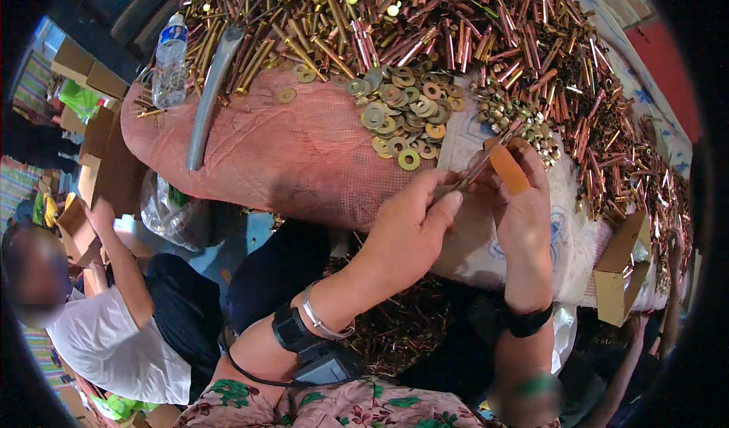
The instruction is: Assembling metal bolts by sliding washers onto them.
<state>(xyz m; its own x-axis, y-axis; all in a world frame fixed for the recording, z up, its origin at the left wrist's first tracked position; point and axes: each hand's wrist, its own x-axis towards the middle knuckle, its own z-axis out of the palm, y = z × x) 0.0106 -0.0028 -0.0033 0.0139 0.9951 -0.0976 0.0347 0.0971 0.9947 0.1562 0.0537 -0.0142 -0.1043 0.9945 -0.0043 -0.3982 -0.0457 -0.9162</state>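
Note:
My left hand [418,215] pinches the lower end of a slim metal bolt [475,173] between thumb and fingers. The bolt slants up to the right, pinkish and shiny. My right hand [524,192] closes around its upper part, and its fingers partly hide the bolt there. An orange strip [509,170] covers part of a right-hand finger. Just beyond the right hand lies a heap of small metal nuts [531,128]. Left of the nuts, flat round washers [410,113] are piled on the pinkish netted cloth [304,162].
Copper-coloured and brassy bolts and tubes [486,25] cover the far and right sides. A grey curved bar [213,97] and a clear plastic bottle [170,63] stand at left. An open cardboard box [624,268] is at right. A person [114,329] in white sits at left.

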